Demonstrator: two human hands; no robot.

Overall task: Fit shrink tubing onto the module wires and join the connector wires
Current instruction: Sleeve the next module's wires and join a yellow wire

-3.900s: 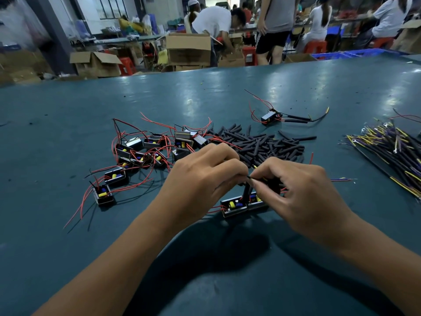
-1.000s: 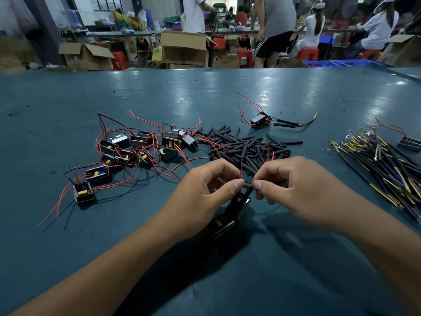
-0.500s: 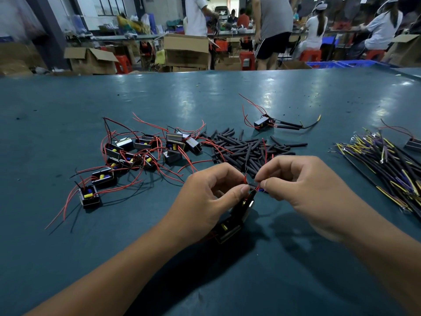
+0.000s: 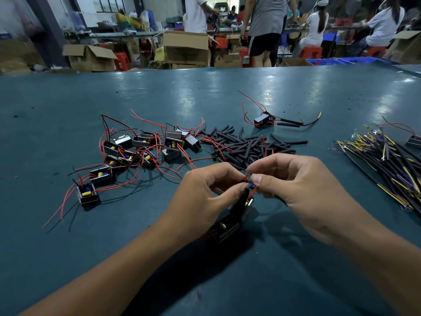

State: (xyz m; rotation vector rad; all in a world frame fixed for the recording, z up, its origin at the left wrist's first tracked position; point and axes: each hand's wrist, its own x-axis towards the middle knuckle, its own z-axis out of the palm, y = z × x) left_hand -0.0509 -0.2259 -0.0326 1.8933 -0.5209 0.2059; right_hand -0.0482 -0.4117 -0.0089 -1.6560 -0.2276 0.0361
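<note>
1 head-worn wide-angle view, looking forward and down across the table [image 4: 68, 258] toward its far edge; hands [image 4: 205, 197] close, low centre.

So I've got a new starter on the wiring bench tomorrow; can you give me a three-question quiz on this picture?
1. True or false: the pile of black shrink tubing lies between the cluster of loose modules and the bundle of yellow and purple connector wires.
2. What do the left hand and the right hand pinch between them? A) a cardboard box B) thin red wires of a module C) a blue crate
3. Fill in: one module with tubing already on its leads lies alone, ____ the tubing pile.

Key: 1 true; 2 B; 3 beyond (farther from the person).
</note>
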